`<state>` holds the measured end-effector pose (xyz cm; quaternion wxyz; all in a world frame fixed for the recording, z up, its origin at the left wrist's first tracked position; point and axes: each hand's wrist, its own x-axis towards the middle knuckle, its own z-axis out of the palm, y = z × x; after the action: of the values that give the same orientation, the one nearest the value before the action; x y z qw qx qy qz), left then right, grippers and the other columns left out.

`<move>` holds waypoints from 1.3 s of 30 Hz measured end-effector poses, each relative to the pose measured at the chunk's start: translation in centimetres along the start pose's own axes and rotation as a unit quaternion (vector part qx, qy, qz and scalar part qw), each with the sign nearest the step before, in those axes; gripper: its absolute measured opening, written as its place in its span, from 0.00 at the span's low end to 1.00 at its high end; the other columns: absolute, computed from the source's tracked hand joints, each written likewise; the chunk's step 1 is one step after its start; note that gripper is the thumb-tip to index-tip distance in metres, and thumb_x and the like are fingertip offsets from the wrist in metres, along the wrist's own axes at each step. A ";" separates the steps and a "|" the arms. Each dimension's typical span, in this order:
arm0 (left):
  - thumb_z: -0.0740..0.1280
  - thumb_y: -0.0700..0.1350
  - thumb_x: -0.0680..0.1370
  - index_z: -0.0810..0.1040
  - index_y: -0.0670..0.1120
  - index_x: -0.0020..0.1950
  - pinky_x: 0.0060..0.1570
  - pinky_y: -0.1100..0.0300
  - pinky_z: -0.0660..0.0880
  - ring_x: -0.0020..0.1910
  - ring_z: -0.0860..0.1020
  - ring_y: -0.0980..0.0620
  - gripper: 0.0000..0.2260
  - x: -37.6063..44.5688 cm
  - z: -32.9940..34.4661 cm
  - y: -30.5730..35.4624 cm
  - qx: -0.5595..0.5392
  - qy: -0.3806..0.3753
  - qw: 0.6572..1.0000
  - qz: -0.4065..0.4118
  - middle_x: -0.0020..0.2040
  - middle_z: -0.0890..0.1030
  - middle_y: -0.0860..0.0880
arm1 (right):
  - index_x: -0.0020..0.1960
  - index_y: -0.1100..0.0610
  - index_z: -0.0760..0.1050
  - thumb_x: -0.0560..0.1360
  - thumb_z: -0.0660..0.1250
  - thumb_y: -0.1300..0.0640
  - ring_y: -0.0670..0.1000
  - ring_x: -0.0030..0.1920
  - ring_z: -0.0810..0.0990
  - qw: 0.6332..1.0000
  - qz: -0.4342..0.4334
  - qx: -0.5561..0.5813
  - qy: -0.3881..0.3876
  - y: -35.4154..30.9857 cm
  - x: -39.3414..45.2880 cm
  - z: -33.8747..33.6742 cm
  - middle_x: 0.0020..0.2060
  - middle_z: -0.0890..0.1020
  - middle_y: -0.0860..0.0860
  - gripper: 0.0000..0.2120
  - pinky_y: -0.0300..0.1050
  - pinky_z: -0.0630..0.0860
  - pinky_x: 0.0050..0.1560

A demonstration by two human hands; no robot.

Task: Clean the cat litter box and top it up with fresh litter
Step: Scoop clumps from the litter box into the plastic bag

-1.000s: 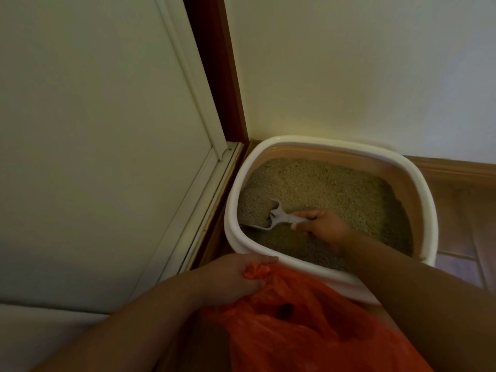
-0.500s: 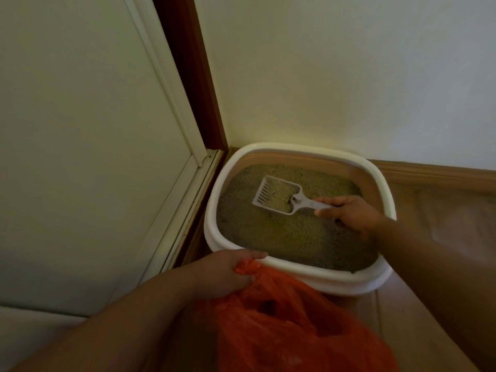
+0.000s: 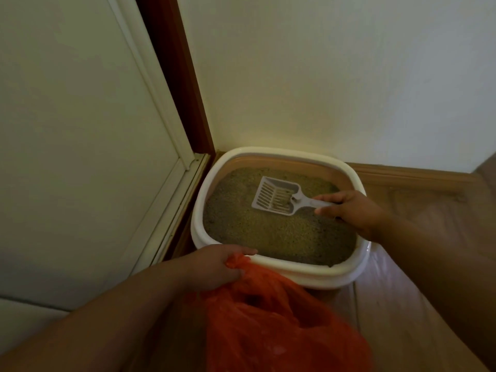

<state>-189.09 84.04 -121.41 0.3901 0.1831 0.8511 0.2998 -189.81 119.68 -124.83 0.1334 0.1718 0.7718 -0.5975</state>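
A white-rimmed litter box sits on the floor in the room's corner, filled with tan litter. My right hand grips the handle of a pale slotted scoop, held level just above the litter near the box's far side; its slots look empty. My left hand holds the bunched edge of an orange plastic bag at the box's near rim. The bag's mouth hangs open below my hand.
A white sliding door panel and its track run along the left. A dark red door frame meets the white wall behind the box. Wooden floor and a skirting board lie to the right.
The scoop came up out of the litter at the box's left side and moved toward the far side; the litter it carried has sifted out. My left hand kept hold of the bag.
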 end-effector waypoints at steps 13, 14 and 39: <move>0.69 0.49 0.80 0.72 0.62 0.73 0.48 0.73 0.77 0.53 0.80 0.64 0.22 0.0 -0.3 0.0 0.045 0.005 0.999 -0.003 0.60 0.79 0.58 | 0.57 0.49 0.85 0.71 0.76 0.61 0.56 0.51 0.79 0.999 0.000 0.002 0.052 -0.5 -2.3 -2.5 0.54 0.85 0.56 0.16 0.48 0.76 0.47; 0.69 0.50 0.80 0.71 0.62 0.74 0.48 0.73 0.77 0.53 0.80 0.64 0.23 0.0 -0.4 -0.1 0.048 0.008 0.999 -0.007 0.60 0.79 0.58 | 0.57 0.50 0.85 0.71 0.76 0.61 0.54 0.49 0.78 0.999 0.001 -0.008 0.050 -0.5 -2.4 -2.5 0.54 0.85 0.55 0.16 0.45 0.74 0.44; 0.69 0.50 0.81 0.71 0.60 0.75 0.52 0.73 0.74 0.55 0.77 0.66 0.23 -0.6 -1.1 -3.4 0.008 0.012 1.000 -0.015 0.65 0.78 0.57 | 0.53 0.55 0.85 0.76 0.72 0.52 0.47 0.32 0.78 0.950 0.000 -0.308 -0.041 -0.1 4.3 13.9 0.39 0.85 0.55 0.09 0.42 0.73 0.33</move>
<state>-189.89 80.78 -122.72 0.3828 0.1700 0.8608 0.2891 -193.79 106.65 -130.01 0.2113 0.0974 0.9122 -0.3372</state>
